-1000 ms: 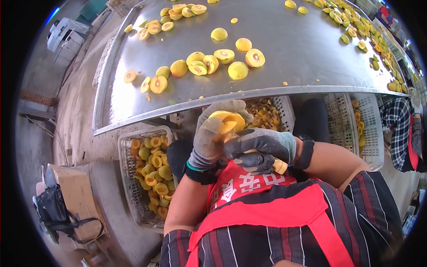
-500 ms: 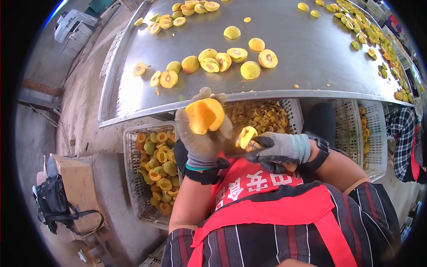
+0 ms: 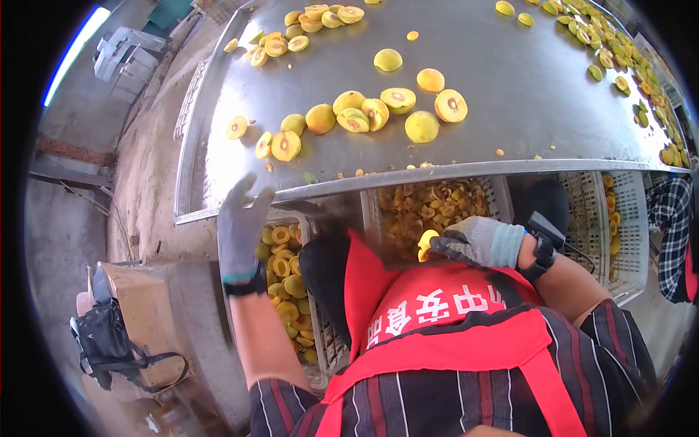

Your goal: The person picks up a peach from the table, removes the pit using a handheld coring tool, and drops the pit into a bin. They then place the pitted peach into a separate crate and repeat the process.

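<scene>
My left hand [image 3: 244, 226], in a grey glove, is at the table's front left edge, above the left crate. Its fingers are apart and no fruit shows in it. My right hand [image 3: 473, 242], in a grey and black glove, is closed in front of the red apron [image 3: 429, 320]. A yellow piece of fruit flesh [image 3: 426, 245] sticks out at its fingertips. The small handled tool in this hand is mostly hidden by the fingers. Closest to my left hand on the table are halved yellow peaches [image 3: 286, 146] with red centres.
The metal table [image 3: 510, 102] bears more peach halves [image 3: 324, 14] at the back and a long heap [image 3: 619, 65] at right. A left crate [image 3: 320, 349] holds hollowed halves; the middle crate [image 3: 371, 218] holds scraps. A checked sleeve [image 3: 666, 218] of another person shows at right.
My left hand has let go of the hollowed peach half and swung left to the table's edge. My right hand stays near the apron, slightly turned. The view has shifted a little.
</scene>
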Action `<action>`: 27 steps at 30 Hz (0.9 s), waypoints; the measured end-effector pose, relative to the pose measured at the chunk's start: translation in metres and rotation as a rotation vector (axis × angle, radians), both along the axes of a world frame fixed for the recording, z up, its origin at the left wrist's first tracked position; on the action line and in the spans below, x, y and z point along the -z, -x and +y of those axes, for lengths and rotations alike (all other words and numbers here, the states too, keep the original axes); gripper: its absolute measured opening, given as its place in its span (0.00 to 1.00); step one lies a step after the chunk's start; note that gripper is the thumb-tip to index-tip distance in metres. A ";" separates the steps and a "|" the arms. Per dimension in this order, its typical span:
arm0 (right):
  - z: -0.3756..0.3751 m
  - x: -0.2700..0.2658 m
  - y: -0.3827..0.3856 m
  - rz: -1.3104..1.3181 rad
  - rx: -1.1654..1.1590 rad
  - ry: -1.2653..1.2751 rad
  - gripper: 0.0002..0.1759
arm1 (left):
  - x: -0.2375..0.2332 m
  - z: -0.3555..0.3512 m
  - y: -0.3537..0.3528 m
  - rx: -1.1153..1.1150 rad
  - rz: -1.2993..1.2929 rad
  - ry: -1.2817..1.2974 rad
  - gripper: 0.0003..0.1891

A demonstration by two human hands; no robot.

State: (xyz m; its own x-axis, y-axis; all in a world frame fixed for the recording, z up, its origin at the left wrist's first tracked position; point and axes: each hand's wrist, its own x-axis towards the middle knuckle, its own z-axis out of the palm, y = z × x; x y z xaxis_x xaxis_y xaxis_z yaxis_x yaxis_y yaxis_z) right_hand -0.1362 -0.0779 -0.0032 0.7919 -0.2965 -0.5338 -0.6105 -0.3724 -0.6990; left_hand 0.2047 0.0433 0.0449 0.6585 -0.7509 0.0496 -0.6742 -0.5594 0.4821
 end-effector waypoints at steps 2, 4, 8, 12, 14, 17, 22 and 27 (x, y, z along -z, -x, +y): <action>0.000 -0.013 -0.001 0.055 0.074 -0.114 0.31 | 0.009 -0.057 -0.013 0.069 -0.087 -0.040 0.29; 0.001 -0.005 0.004 -0.139 -0.158 0.151 0.29 | 0.042 -0.093 -0.030 0.188 -0.285 -0.025 0.31; 0.003 -0.007 0.012 0.006 -0.030 0.307 0.22 | 0.057 -0.117 -0.028 0.177 -0.242 -0.381 0.30; 0.005 0.002 0.009 -0.135 0.029 0.268 0.18 | 0.049 -0.088 -0.005 0.091 0.453 0.189 0.25; 0.005 0.004 0.005 -0.050 -0.070 0.284 0.18 | 0.010 -0.054 0.051 0.221 0.879 0.563 0.22; 0.009 0.000 -0.002 -0.165 0.187 -0.382 0.20 | 0.009 -0.017 0.102 0.179 1.480 0.747 0.22; 0.018 -0.007 -0.018 -0.387 0.410 -0.744 0.18 | 0.052 0.006 0.148 0.282 1.785 0.656 0.26; 0.027 -0.036 -0.023 -0.616 0.354 -0.495 0.19 | 0.046 0.010 0.159 0.403 1.595 0.498 0.32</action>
